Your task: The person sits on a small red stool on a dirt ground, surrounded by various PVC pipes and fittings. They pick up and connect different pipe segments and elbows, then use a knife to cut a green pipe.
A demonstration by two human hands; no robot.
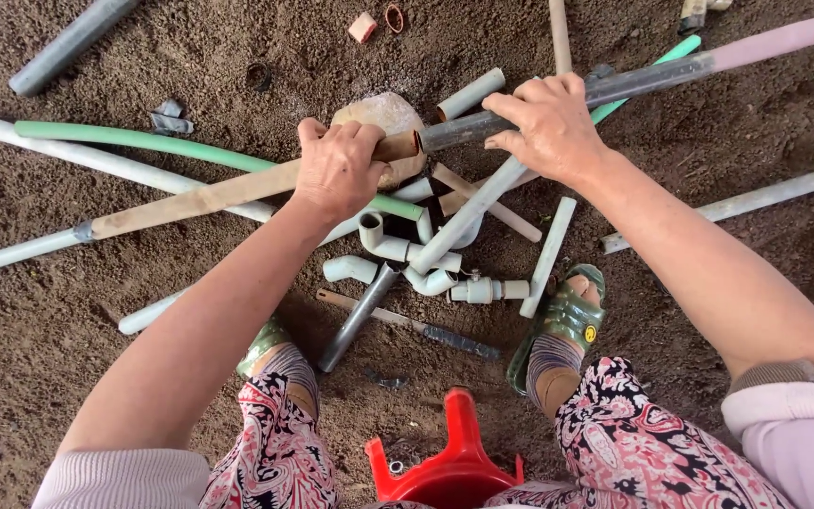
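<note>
My left hand (pixel 336 168) grips the end of a long mud-stained tan pipe (pixel 190 200) that runs off to the left. My right hand (pixel 548 123) grips a grey pipe (pixel 652 77) that runs up to the right and turns pink at its far end. The two pipe ends almost meet between my hands, in front of a pale stone (pixel 383 111). Below them lies a heap of short white pipes and elbow fittings (pixel 398 250) on bare soil.
A green hose (pixel 143 141) and long white pipes (pixel 30 151) cross the soil at left. A hacksaw blade (pixel 426 330) lies near my sandalled feet (pixel 567 316). A red plastic stool (pixel 449 462) is between my knees. Another white pipe (pixel 765 196) lies at right.
</note>
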